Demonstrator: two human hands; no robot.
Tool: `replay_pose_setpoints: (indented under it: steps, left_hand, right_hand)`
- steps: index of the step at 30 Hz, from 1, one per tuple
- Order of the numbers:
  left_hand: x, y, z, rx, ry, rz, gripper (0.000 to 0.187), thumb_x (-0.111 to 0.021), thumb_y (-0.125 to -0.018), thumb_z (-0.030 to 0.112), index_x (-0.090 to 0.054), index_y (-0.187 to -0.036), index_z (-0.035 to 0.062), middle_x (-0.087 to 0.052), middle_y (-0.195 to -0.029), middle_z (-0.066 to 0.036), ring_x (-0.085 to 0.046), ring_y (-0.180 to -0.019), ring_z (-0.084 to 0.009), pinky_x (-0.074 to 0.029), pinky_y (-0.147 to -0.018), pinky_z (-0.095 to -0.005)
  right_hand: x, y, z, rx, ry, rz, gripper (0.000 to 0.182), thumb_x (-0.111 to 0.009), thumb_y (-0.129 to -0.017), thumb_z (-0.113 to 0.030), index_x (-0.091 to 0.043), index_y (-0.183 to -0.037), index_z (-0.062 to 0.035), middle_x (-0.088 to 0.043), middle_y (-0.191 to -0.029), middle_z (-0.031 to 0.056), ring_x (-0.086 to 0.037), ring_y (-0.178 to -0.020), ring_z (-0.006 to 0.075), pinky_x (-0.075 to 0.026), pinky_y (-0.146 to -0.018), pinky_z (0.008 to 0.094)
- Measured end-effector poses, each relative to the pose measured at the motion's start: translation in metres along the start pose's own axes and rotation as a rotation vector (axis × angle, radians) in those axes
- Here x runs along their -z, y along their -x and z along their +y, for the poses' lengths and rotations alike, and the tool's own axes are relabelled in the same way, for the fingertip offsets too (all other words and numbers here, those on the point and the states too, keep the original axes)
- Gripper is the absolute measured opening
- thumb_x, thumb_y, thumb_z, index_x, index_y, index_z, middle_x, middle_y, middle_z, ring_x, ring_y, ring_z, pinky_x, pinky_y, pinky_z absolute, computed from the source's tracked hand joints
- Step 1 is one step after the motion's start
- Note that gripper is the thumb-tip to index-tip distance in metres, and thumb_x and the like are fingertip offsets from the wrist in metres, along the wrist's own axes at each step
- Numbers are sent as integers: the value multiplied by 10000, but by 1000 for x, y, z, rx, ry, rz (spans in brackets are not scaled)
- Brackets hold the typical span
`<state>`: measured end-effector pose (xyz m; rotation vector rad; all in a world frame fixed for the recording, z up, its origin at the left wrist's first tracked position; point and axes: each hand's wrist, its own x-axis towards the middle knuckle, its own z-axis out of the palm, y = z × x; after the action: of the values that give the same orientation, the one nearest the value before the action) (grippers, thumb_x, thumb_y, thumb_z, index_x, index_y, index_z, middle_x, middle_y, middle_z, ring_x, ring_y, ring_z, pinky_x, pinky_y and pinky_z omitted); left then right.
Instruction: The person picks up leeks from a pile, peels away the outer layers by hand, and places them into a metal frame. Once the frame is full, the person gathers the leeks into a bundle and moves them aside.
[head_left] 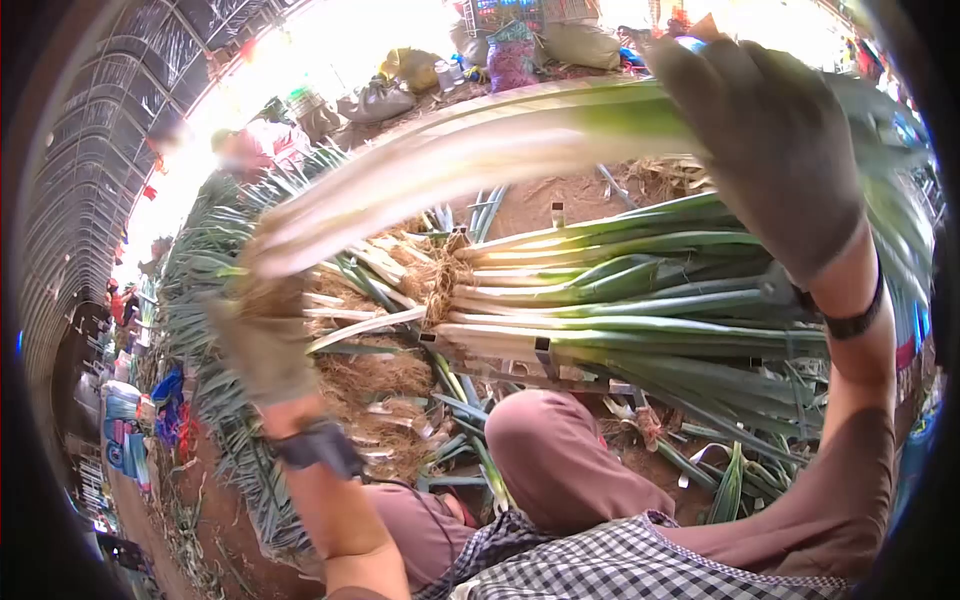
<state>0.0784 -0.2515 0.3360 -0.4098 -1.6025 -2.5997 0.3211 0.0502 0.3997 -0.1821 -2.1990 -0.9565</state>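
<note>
Leeks [480, 145] are held across and above a laid row [650, 272], their greens clamped by the right hand's [775, 165] fingers; at the root end, the left hand's [262, 340] blurred fingers cannot be read.

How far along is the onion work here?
Partway, I'd judge. Done: long onions lie lined up on the metal rack, roots together. In hand: another bunch, leaves in the right hand, root end by the blurred left hand. Left: the heap at far left, apparently unracked.
</note>
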Motion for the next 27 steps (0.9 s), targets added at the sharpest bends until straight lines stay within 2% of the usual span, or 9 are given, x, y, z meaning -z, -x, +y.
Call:
replay_pose_setpoints:
  steps: [2, 5, 7, 11, 13, 15, 19, 23, 27]
  left_hand:
    - [15, -25, -97, 228, 147, -191, 782, -193, -1013, 606, -337, -1447, -28, -437, -1438, -222, -482, -1289, -289, -454, -1069, -442]
    - [19, -40, -216, 466, -32, -61, 524, -454, -1034, 385, -400, -1373, -10, -503, -1191, -144, -536, -1093, -233, -537, -924, -323]
    - [13, -53, -268, 611, -159, -112, 427, -418, -1039, 397, -475, -1186, 0, -517, -1076, -148, -554, -1032, -275, -526, -922, -393]
    - [7, -99, -367, 1055, 161, -41, 695, -351, -994, 584, -416, -1270, -51, -500, -1212, -213, -508, -1170, -392, -428, -1037, -522]
    - [6, -120, -404, 1153, 168, -2, 743, -365, -979, 604, -379, -1311, -60, -475, -1282, -230, -492, -1199, -403, -431, -1021, -514]
    - [29, -142, -455, 1115, 284, -175, 788, -386, -961, 629, -361, -1331, -66, -463, -1302, -231, -485, -1214, -403, -436, -1011, -513]
    - [4, -127, -401, 1153, 194, 37, 624, -405, -1000, 502, -469, -1280, -52, -538, -1258, -242, -501, -1204, -429, -421, -1052, -526]
    - [14, -120, -408, 838, -228, -171, 631, -406, -993, 568, -545, -1123, -33, -614, -1077, -194, -612, -1036, -329, -537, -895, -419]
    - [37, -130, -411, 866, -231, -402, 702, -349, -979, 645, -553, -1158, -2, -639, -1026, -131, -643, -970, -232, -570, -767, -369]
  right_hand:
    - [-24, 35, 14, -41, 63, -137, 490, -627, -727, -10, -541, -1204, -85, -589, -956, 104, -587, -903, 309, -487, -814, 426]
    - [-58, 81, 25, -158, -7, -336, 497, -625, -720, 0, -522, -1201, -73, -569, -920, 118, -574, -870, 333, -469, -806, 449]
    - [-73, 100, 24, -224, -65, -447, 493, -623, -717, 8, -524, -1194, -64, -570, -928, 131, -575, -882, 344, -464, -815, 465]
    - [-106, 119, 13, -216, -141, -521, 491, -644, -698, 0, -531, -1174, -42, -571, -933, 152, -574, -885, 365, -456, -803, 483]
    - [-117, 114, -1, -185, -189, -583, 499, -663, -684, -9, -534, -1165, -33, -570, -930, 155, -575, -880, 366, -455, -791, 481]
    - [-137, 112, -15, -109, -207, -581, 485, -685, -684, -64, -520, -1140, -41, -536, -852, 120, -564, -806, 329, -448, -733, 455]
    - [-174, 117, -39, 16, -224, -657, 377, -625, -747, -100, -512, -1102, -44, -520, -807, 97, -550, -745, 283, -438, -680, 419]
    - [-208, 120, -60, 91, -224, -670, 310, -600, -766, -111, -509, -1058, -55, -513, -779, 82, -540, -704, 263, -434, -652, 402]
    - [-231, 112, -78, 120, -293, -731, 373, -688, -746, -218, -511, -1035, -64, -543, -795, 83, -562, -713, 258, -445, -657, 399]
